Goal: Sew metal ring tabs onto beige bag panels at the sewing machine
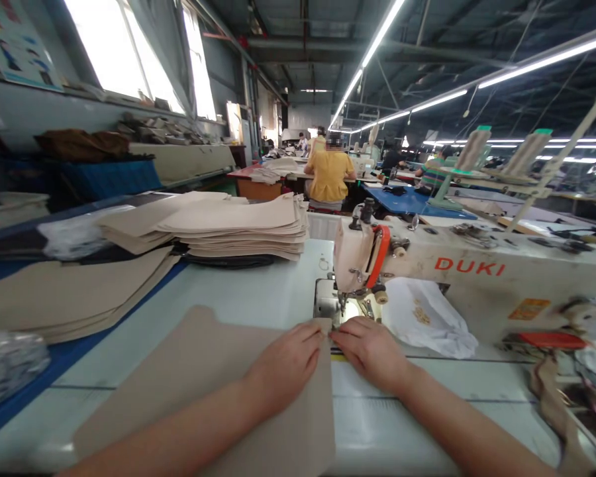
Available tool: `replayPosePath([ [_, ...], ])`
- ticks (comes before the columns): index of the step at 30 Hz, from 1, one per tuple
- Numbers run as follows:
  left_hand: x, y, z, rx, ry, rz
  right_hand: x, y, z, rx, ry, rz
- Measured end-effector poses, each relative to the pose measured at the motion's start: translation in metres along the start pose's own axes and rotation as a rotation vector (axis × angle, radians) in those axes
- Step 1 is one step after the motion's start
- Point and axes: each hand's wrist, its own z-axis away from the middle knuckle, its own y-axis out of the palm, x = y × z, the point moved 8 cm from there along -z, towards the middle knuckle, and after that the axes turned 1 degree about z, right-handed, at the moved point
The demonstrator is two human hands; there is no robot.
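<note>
Through my head feed I see the left hand (289, 361), fingers pinched on the far right corner of a flat beige fabric panel (193, 377) lying on the pale green bench (248, 288), presumably steadying it before the cream sewing machine (417, 258). The right hand (372, 348) is half curled beside that corner; I cannot tell whether it grips. The layered beige fabric stack (233, 228) probably sits beyond for easy reach.

A fabric stack (238, 233) lies behind the panel (198, 354), left of the sewing machine (412, 258).
</note>
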Motion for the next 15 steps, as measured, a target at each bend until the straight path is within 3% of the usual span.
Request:
replayPosePath([
  [3, 0.006, -0.002, 0.002, 0.028, -0.055, 0.043, 0.003, 0.001, -0.001, 0.027, 0.002, 0.036],
  [6, 0.013, -0.022, 0.02, 0.011, -0.124, 0.022, 0.003, 0.002, -0.002, 0.044, 0.001, 0.066],
  [9, 0.012, -0.045, 0.059, 0.004, -0.149, -0.059, 0.004, 0.001, -0.001, 0.034, -0.012, 0.078],
  [11, 0.009, -0.047, 0.094, 0.072, -0.139, -0.12, 0.005, -0.003, 0.001, -0.014, -0.023, 0.09],
  [13, 0.015, -0.045, 0.129, 0.135, -0.148, -0.173, 0.007, -0.01, 0.004, -0.11, -0.028, 0.102],
  [15, 0.032, -0.051, 0.155, 0.119, -0.184, -0.195, 0.009, -0.018, 0.008, -0.222, -0.039, 0.104],
])
